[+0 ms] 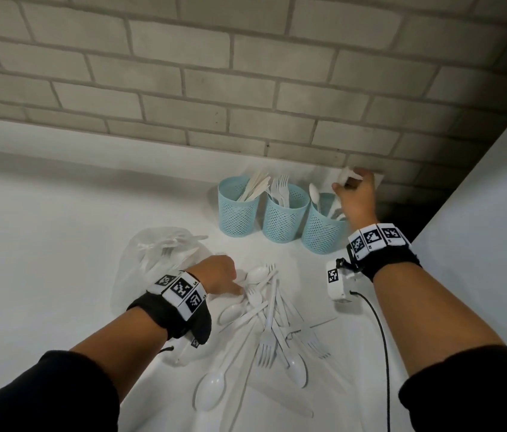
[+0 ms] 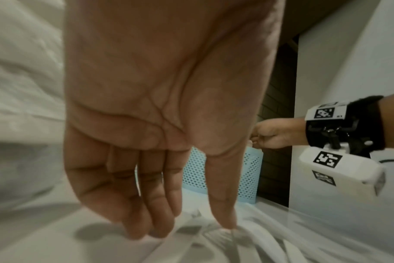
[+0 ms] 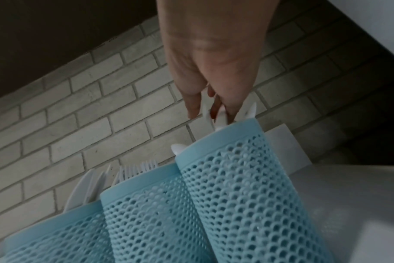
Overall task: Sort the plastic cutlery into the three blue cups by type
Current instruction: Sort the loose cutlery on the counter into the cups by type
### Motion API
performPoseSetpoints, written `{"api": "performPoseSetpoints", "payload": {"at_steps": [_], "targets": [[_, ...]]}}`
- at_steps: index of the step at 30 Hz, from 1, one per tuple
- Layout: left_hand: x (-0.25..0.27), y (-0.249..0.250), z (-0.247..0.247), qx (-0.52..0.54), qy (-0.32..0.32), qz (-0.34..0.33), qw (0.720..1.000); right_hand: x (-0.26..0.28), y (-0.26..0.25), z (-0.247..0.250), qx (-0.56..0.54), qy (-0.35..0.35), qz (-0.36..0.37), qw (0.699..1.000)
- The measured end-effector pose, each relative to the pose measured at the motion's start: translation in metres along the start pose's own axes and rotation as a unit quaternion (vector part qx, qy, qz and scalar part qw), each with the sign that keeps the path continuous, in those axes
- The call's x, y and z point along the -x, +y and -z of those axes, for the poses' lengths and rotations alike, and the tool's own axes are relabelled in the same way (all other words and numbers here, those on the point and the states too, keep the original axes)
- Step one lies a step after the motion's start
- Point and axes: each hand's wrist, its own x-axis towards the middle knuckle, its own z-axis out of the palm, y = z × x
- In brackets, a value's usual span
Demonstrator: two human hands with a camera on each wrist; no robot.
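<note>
Three blue mesh cups stand in a row by the brick wall. The left cup (image 1: 236,213) holds knives, the middle cup (image 1: 282,219) forks, and the right cup (image 1: 320,232) spoons. My right hand (image 1: 347,185) is over the right cup (image 3: 236,178) and pinches a white spoon (image 3: 220,115) whose lower end is inside the rim. My left hand (image 1: 239,285) rests with straight fingers (image 2: 227,222) on the far end of a loose pile of white cutlery (image 1: 264,319) on the counter and grips nothing.
A clear plastic bag (image 1: 158,260) with more cutlery in it lies left of the pile. The brick wall (image 1: 246,88) runs behind the cups, and a white panel (image 1: 495,213) closes off the right side. A black cable (image 1: 383,338) hangs from my right wrist.
</note>
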Motion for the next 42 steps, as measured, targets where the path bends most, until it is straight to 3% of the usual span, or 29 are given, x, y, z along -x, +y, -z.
{"api": "performPoseSetpoints", "payload": {"at_steps": [2,5,6,8,10,12,14,16,22,27,31,36,40,42], "targets": [[-0.001,0.003,-0.003,-0.002,0.009,0.000,1.000,0.002,-0.006,0.003,0.021,0.005,0.029,0.999],[0.000,0.008,-0.006,-0.009,0.018,-0.001,1.000,0.019,-0.023,0.005,0.113,0.050,0.172,0.977],[0.001,0.009,-0.006,-0.012,0.017,0.001,1.000,0.029,-0.029,0.003,0.117,0.038,0.212,0.970],[0.002,0.012,-0.005,-0.021,-0.004,0.005,1.000,0.051,-0.036,-0.002,0.126,-0.071,0.234,0.961],[0.001,0.013,-0.004,-0.010,-0.021,0.015,1.000,0.070,-0.034,-0.009,0.220,-0.250,0.177,0.926],[0.000,0.013,-0.003,0.006,-0.030,0.029,0.999,0.088,-0.024,-0.015,0.347,-0.397,0.081,0.846],[0.003,0.015,-0.002,0.032,-0.046,0.044,0.997,0.104,-0.008,-0.019,0.417,-0.440,0.016,0.795],[0.007,0.017,-0.003,0.066,-0.054,0.057,0.995,0.115,0.005,-0.023,0.442,-0.433,-0.003,0.786],[0.010,0.022,-0.015,0.122,-0.015,0.052,0.991,0.132,0.018,-0.035,0.449,-0.364,-0.027,0.816],[0.013,0.031,-0.022,0.065,0.035,0.047,0.996,0.140,0.023,-0.041,0.433,-0.323,-0.060,0.840],[0.008,0.031,-0.021,0.082,0.043,0.063,0.994,0.130,0.023,-0.034,0.314,-0.300,-0.099,0.895],[0.002,0.021,-0.022,0.176,0.055,0.093,0.979,0.126,0.016,-0.016,0.139,-0.241,-0.082,0.957],[0.005,0.020,-0.017,0.242,0.077,0.117,0.960,0.130,0.011,-0.012,0.049,-0.197,-0.064,0.977],[0.005,0.019,-0.012,0.285,0.087,0.101,0.949,0.136,0.006,-0.009,0.046,-0.211,-0.072,0.974]]}}
